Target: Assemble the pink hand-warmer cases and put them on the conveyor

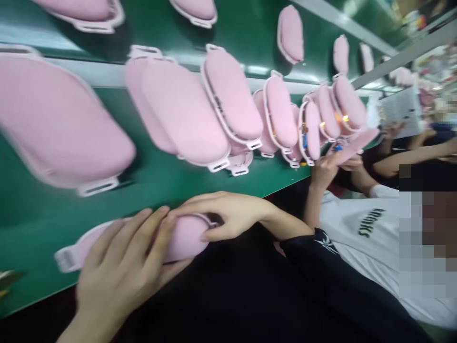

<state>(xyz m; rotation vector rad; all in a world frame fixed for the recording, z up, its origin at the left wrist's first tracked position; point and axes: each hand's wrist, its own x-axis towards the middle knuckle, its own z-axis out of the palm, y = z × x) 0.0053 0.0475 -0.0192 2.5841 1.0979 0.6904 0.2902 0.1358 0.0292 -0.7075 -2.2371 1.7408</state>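
A pink oval case [187, 237] with a pale rim and a slotted tab at its left end lies at the table's near edge, between my two hands. My left hand [121, 257] is spread over the left part of the case, its fingertips on top. At the right end, my right hand [228, 214] grips the case, with the thumb on the near side and the fingers along the far side. The palm side of my left hand is hidden.
Beyond my hands, several pink cases lie in a row on the green table [150, 183], the nearest a large case [67, 119] at left. More sit on a green surface [246, 28] behind a metal strip. On the right, a person in a white shirt [357, 228] handles a pink case.
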